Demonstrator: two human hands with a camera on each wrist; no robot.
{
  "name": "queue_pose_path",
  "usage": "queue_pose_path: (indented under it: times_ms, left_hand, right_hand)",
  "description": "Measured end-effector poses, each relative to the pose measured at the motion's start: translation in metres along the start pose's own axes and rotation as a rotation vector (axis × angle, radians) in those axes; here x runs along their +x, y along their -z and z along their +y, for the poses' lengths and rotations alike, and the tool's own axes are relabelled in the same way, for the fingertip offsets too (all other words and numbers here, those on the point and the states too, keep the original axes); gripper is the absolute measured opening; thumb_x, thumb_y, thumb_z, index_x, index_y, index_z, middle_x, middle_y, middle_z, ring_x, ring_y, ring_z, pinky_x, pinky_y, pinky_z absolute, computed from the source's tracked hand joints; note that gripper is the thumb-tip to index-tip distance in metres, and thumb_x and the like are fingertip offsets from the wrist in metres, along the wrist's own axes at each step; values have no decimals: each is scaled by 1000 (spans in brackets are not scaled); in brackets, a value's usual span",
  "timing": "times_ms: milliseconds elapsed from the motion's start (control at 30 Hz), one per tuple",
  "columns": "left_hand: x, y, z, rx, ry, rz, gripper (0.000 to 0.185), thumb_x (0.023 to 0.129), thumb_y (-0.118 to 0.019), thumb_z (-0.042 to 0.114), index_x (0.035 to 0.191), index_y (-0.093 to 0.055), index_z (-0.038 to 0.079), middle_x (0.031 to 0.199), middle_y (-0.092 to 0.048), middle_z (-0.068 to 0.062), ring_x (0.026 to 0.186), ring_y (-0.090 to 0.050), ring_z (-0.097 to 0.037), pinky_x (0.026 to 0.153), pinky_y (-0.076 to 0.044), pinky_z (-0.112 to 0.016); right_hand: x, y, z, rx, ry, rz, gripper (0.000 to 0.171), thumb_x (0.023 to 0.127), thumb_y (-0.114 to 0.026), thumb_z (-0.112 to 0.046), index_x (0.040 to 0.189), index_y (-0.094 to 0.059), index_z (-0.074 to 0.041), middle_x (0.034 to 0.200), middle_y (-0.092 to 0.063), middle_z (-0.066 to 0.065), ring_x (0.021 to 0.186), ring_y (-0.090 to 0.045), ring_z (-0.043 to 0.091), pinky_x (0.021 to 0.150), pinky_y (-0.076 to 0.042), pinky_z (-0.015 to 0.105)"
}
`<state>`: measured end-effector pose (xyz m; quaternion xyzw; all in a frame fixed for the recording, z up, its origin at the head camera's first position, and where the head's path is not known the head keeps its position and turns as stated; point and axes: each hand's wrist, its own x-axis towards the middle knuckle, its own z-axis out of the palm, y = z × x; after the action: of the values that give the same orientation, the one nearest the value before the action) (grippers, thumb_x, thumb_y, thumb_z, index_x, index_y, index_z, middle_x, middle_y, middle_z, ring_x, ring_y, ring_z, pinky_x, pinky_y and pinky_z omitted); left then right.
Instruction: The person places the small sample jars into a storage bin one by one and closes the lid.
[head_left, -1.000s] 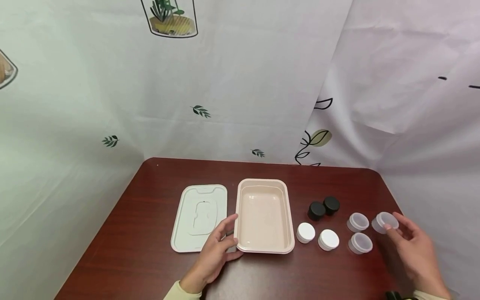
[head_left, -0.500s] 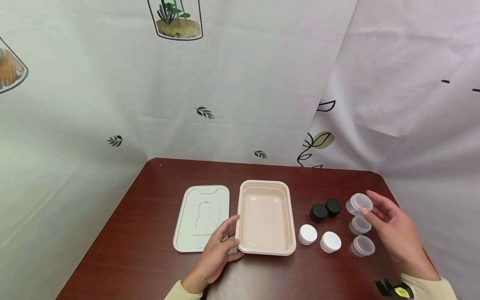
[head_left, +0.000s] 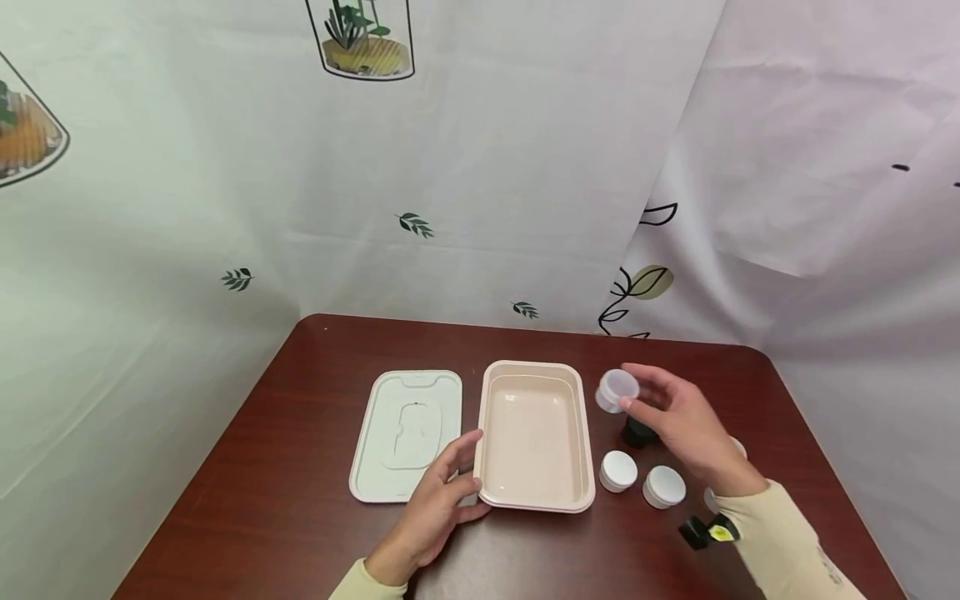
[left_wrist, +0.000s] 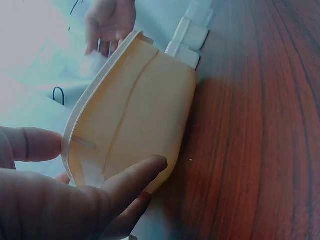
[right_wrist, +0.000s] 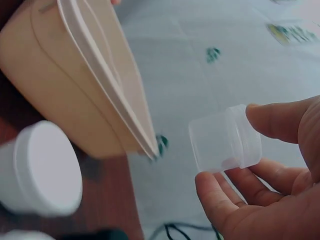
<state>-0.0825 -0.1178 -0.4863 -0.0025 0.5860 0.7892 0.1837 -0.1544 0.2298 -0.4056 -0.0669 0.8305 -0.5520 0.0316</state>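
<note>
The right hand [head_left: 678, 421] has travelled leftward from the far right of the dark red-brown wooden bench [head_left: 300, 392], carrying a small clear plastic jar with no lid [head_left: 617, 389]. A second ago that jar stood among its fellows on the bench; now it hangs in the air just beside the right rim of the shallow beige rectangular plastic tray [head_left: 534, 433], not yet over it. The grip pinches the jar between thumb and fingertips. By this judgement the transfer is midway: the jar is lifted and brought near the tray, but not set down in it.

The left hand [head_left: 435, 504] has not shifted; its grip is pressed about the tray's near left corner, thumb on the rim and fingers beneath. The pale green flat lid [head_left: 405, 433] lies touching the tray's left side.

The head view alone shows the layout: two white-capped round jars [head_left: 641, 479] in front of the right hand, a black-capped jar [head_left: 636, 433] partly hidden behind it. The right wrist view shows that the clear jar [right_wrist: 225, 140] is tilted on its side, mouth toward the tray [right_wrist: 75, 85]. The left wrist view shows the thumb [left_wrist: 32, 145] on the tray's rim [left_wrist: 135, 115].
</note>
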Motion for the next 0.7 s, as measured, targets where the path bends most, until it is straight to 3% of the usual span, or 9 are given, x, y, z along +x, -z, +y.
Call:
queue_pose_path:
  times_ms: [333, 500, 700]
  left_hand:
    - [-1, 0, 1, -12, 0, 0, 74, 96, -54, 2, 165, -31, 12, 165, -26, -27, 119, -63, -27, 94, -57, -52]
    - [-3, 0, 1, -15, 1, -4, 75, 95, -54, 2, 165, -30, 11, 165, -26, -27, 119, -63, -27, 94, -57, -51]
    - [-4, 0, 2, -12, 3, -11, 74, 95, -55, 2, 165, -31, 12, 165, -26, -27, 120, -63, -27, 95, -56, -53]
  right_hand:
    - [41, -50, -5, 53, -9, -159, 56, 97, -76, -14, 148, -56, -3, 134, -69, 20, 116, -70, 25, 91, -60, 32]
    - [57, -75, -4, 80, -44, -202, 53, 94, -79, -13, 143, -60, -4, 133, -69, 18, 113, -71, 23, 92, -60, 40]
    - [69, -100, -5, 84, -68, -227, 52, 92, -81, -15, 138, -63, -1, 121, -75, 17, 104, -72, 20, 91, -59, 46]
